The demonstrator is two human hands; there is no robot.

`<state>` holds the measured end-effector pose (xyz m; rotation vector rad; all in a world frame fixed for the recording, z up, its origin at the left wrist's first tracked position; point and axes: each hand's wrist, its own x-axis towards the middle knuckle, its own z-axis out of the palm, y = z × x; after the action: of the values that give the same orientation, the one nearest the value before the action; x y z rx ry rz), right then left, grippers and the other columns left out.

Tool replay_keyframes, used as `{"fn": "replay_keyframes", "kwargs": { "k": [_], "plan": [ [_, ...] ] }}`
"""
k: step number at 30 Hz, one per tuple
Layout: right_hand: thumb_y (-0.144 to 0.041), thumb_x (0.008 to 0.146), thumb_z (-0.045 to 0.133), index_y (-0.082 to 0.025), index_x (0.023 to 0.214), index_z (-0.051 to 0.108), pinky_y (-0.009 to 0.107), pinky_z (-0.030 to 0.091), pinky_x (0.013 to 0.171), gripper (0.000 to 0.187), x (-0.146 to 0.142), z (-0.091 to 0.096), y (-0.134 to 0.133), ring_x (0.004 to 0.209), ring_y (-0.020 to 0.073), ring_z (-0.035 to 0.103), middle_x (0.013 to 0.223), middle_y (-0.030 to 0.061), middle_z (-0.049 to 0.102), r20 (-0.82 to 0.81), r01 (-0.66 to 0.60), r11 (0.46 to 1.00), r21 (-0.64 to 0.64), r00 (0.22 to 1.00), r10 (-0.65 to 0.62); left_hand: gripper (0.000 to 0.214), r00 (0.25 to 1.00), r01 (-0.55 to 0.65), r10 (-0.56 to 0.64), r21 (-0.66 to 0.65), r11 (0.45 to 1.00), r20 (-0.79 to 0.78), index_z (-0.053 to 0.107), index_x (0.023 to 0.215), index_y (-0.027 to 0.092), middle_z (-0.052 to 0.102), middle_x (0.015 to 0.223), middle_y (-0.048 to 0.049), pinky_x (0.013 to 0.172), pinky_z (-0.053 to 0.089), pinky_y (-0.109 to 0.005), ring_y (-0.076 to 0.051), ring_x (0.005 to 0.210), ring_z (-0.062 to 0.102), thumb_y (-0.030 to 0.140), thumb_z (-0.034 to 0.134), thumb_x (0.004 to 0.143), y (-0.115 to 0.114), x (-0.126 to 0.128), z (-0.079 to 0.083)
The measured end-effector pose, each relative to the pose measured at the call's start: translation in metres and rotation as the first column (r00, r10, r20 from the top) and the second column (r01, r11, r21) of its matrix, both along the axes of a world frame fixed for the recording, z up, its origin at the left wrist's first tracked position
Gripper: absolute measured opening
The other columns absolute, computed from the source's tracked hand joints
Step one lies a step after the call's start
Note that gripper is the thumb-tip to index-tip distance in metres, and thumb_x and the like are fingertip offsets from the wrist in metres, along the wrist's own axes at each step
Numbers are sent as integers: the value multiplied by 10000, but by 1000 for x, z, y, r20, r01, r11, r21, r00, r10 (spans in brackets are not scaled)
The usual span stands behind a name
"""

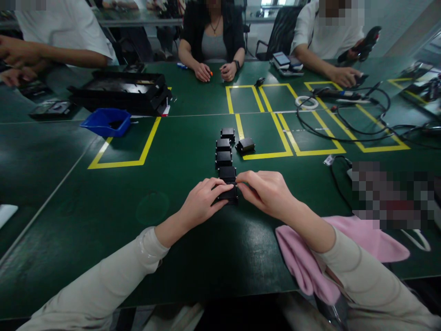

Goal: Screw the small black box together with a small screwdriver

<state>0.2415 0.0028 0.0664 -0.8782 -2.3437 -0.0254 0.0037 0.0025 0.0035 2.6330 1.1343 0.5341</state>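
Small black boxes with metal bits at their sides stand in a row in front of me. My left hand point(206, 197) has its fingers and thumb closed on the nearest black box point(228, 196), which rests on the table. At that box's upper right corner, my right hand point(263, 188) pinches thumb and forefinger together; whatever they hold is too small to name. Just beyond lies another black box point(227, 173), close to my fingertips. Farther off in the row are more boxes point(223, 159), and one tilted box point(245, 145) sits to the right.
Yellow tape point(292, 151) marks rectangles on the green table point(193, 266). A blue scoop-shaped bin point(106, 122) and black trays point(120, 89) stand at left. Cables point(344, 138) lie at right. A pink cloth point(303, 257) is under my right forearm. Several people sit opposite.
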Motion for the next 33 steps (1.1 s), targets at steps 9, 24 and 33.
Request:
{"fn": "replay_keyframes", "kwargs": {
  "k": [9, 24, 33],
  "plan": [
    [-346, 1094, 382, -182, 932, 632, 251, 364, 596, 340, -2, 0, -1, 573, 122, 609, 688, 12, 698, 22, -6, 1000, -18, 1000, 7, 382, 1000, 1, -1, 9, 1000, -4, 570, 1363, 243, 634, 1268, -97, 937, 522, -436, -280, 1130, 608, 288, 630, 989, 1, -1, -2],
    [-329, 1097, 392, -178, 895, 633, 261, 362, 583, 349, -2, -1, -1, 544, 119, 586, 672, 10, 695, 9, 8, 999, 53, 1000, -8, 386, 1000, 1, -1, 6, 1000, 1, 577, 1366, 235, 636, 1266, -98, 933, 531, -439, -278, 1122, 611, 282, 633, 988, 0, -1, -1],
    [-310, 1091, 402, -173, 898, 634, 255, 396, 622, 331, -1, 1, -1, 592, 122, 624, 729, 25, 730, -9, -25, 998, 53, 1000, 25, 383, 1000, 6, -6, 17, 1000, -5, 576, 1359, 222, 636, 1272, -100, 925, 522, -437, -283, 1119, 607, 273, 640, 985, 1, -1, -2]
  ]
}}
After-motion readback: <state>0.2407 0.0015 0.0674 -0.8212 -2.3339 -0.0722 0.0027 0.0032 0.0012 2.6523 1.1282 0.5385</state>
